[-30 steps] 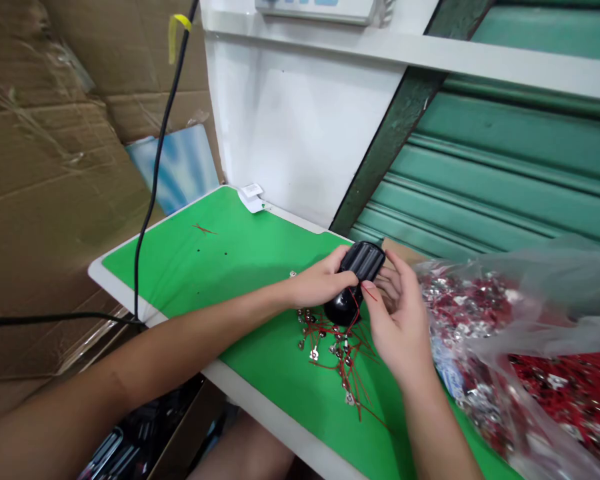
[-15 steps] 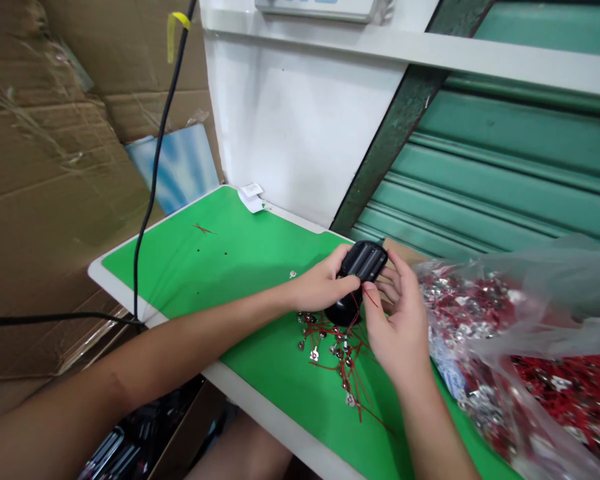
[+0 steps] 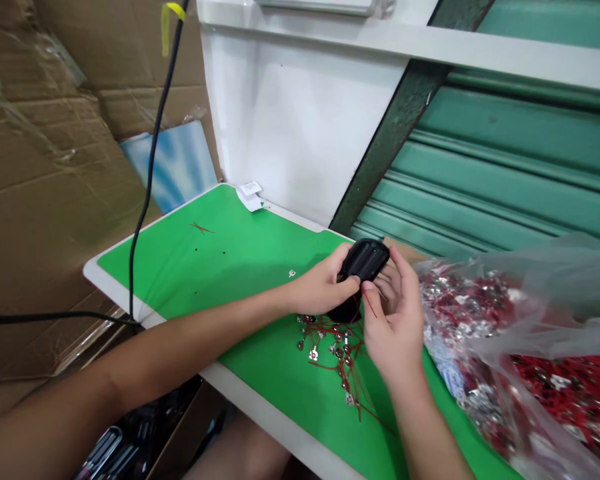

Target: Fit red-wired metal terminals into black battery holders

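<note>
A black plastic housing [image 3: 367, 259] with long battery-like grooves is held above the table's right part. My left hand [image 3: 327, 283] is closed on its left side, thumb across the lower edge. My right hand [image 3: 397, 320] is closed at its right side, index finger on the rim and thumb tip against a thin red wire [image 3: 371, 303] at the lower edge. Below the grooved part hangs a rounded black section [image 3: 347, 311], partly covered by my left hand. Beneath the hands lies a loose pile of metal battery contacts [image 3: 340, 350] with red wires.
A clear plastic bag [image 3: 485, 353] full of red-wired metal pieces sits on the right of the green tabletop [image 3: 260, 247]. A black cable [image 3: 150, 167] hangs at the left. Wire bits [image 3: 201, 228] and a paper slip [image 3: 250, 195] lie further back.
The housing has tilted slightly, its grooves now seen darker and at a flatter angle. Both hands keep their hold, and the view has shifted a little.
</note>
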The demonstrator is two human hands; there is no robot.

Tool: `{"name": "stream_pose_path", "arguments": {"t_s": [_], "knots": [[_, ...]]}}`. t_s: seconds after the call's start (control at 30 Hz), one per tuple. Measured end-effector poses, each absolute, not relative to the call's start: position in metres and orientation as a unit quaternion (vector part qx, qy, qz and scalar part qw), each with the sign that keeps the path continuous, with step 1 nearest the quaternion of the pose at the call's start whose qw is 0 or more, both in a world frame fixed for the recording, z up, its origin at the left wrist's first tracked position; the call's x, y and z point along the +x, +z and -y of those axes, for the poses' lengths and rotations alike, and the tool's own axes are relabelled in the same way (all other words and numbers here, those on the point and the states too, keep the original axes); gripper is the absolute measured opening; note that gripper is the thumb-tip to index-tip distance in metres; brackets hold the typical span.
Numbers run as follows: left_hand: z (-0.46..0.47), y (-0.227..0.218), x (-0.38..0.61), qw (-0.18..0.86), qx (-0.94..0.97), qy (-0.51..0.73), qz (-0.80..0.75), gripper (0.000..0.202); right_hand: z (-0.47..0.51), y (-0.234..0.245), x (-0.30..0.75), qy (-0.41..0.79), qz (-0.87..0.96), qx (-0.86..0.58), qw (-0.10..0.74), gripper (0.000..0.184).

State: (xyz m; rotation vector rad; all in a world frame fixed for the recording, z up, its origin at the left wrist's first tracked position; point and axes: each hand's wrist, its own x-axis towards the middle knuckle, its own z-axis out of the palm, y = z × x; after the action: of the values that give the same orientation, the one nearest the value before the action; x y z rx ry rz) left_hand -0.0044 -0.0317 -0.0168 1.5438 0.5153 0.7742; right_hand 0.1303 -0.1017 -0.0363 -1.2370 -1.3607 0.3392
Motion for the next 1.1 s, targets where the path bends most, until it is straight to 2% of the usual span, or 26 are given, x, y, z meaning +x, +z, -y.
{"name": "stream_pose_path", "arguments": {"t_s": [0.53, 0.8, 0.97, 1.1], "knots": [[0.039, -0.016, -0.003, 0.579, 0.691, 0.365, -0.233, 0.037, 0.104, -0.039, 0.121, 0.133, 0.573, -0.529, 0.611, 0.057], [0.042, -0.019, -0.001, 0.550, 0.698, 0.385, -0.250, 0.042, 0.101, -0.046, 0.120, 0.164, 0.550, -0.539, 0.617, 0.058], [0.032, -0.016, -0.003, 0.650, 0.628, 0.351, -0.244, 0.045, 0.101, -0.036, 0.132, 0.243, 0.515, -0.540, 0.620, 0.061], [0.031, -0.014, -0.004, 0.719, 0.555, 0.349, -0.230, 0.051, 0.101, -0.025, 0.139, 0.277, 0.438, -0.542, 0.662, 0.061]]}}
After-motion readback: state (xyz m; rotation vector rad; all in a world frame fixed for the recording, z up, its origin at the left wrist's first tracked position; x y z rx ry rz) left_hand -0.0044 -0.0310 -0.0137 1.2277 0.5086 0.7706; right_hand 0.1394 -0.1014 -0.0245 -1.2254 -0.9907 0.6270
